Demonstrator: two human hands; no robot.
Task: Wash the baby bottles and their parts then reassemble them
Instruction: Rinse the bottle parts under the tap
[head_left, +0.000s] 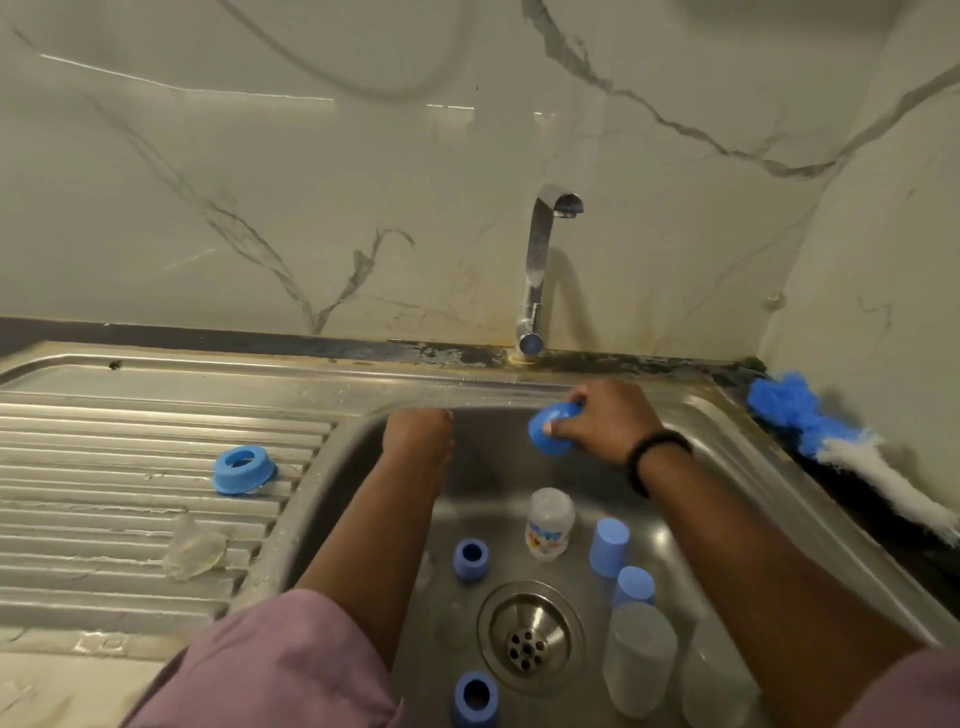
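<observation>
Nearest, low in the sink (727, 426): two blue rings (475, 696), two frosted bottles (639, 660), two blue caps (609, 546), small printed bottle (550, 522) beside the drain (527, 636). Further back, right hand (605, 418) pinching a blue cap (553, 428) under the dry tap (543, 270). Left hand (418, 431) curled at the basin wall, fingers hidden, so cannot tell if holding anything. On the drainboard: blue ring (243, 469), clear teat (195, 551). Probably light, stiff plastic, slippery when wet; best gripped around the rim. Teat soft, floppy.
</observation>
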